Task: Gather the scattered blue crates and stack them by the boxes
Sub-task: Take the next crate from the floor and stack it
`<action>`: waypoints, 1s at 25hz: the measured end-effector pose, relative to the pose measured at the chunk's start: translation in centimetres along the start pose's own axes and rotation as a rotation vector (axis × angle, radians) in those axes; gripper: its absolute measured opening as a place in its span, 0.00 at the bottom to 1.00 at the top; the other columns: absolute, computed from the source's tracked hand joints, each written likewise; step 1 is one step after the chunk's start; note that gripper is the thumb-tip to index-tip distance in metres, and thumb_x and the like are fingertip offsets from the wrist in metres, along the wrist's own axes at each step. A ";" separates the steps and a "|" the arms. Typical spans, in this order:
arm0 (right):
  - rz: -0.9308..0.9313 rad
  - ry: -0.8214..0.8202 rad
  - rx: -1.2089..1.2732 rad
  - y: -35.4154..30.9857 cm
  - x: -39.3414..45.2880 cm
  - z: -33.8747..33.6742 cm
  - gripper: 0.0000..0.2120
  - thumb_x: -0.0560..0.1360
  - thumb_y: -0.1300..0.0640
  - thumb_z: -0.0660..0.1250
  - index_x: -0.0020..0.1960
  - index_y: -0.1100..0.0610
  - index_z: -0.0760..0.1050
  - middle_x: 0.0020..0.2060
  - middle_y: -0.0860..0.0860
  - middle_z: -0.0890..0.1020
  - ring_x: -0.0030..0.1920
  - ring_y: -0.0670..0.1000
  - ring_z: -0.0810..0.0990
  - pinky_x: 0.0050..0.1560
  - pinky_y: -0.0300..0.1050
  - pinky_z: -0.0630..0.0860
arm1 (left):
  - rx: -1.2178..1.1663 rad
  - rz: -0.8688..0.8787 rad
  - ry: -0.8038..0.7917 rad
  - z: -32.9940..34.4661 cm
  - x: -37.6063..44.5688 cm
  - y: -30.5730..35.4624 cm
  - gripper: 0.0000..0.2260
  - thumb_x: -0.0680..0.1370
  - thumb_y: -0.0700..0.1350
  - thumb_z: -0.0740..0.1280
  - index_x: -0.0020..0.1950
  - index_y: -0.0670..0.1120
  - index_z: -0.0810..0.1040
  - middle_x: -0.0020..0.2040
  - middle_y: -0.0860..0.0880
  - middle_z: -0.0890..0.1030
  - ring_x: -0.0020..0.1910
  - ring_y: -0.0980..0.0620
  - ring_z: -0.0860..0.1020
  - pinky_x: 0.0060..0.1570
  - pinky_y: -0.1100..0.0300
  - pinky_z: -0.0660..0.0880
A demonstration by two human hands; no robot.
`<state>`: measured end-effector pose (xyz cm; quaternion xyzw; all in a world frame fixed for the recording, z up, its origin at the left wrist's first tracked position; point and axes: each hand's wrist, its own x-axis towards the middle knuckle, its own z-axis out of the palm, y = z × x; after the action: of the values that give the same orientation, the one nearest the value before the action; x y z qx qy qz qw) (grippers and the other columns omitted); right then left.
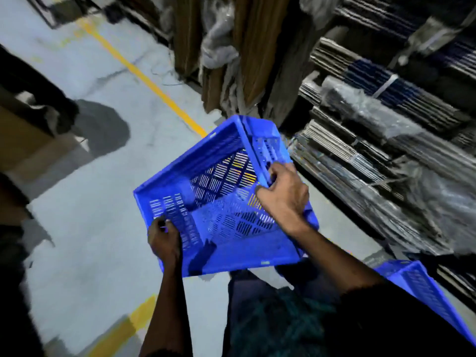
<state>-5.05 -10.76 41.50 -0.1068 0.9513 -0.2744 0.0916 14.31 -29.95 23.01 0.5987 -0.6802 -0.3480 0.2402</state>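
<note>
Both hands (164, 239) grip tilted blue crate (224, 202).

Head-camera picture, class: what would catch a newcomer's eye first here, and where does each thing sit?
The bright blue crate in mid-frame stands out most, tilted and held off the floor with the left hand on its near-left wall and the right hand on its right rim. A yellow floor line runs diagonally behind it. Bundles of flattened cardboard fill the right side, with a second blue crate at lower right.

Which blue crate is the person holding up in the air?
The big blue crate in the middle, tilted and gripped by the left hand and right hand. The other crate sits lower right, untouched.
</note>
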 end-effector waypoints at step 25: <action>-0.838 -0.938 0.156 0.1 -18.6 -1.9 0.22 0.41 0.51 0.68 0.35 0.51 0.74 0.25 0.51 0.78 0.31 0.63 0.81 0.32 0.50 0.79 | 0.352 -0.908 1.209 -19.2 -51.6 -15.2 0.11 0.71 0.40 0.65 0.53 0.43 0.79 0.49 0.35 0.77 0.51 0.34 0.75 0.52 0.42 0.70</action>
<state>12.38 -5.01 45.23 -0.5722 0.6646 -0.2794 0.3909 47.08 16.56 28.46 0.9339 -0.1642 0.0880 0.3051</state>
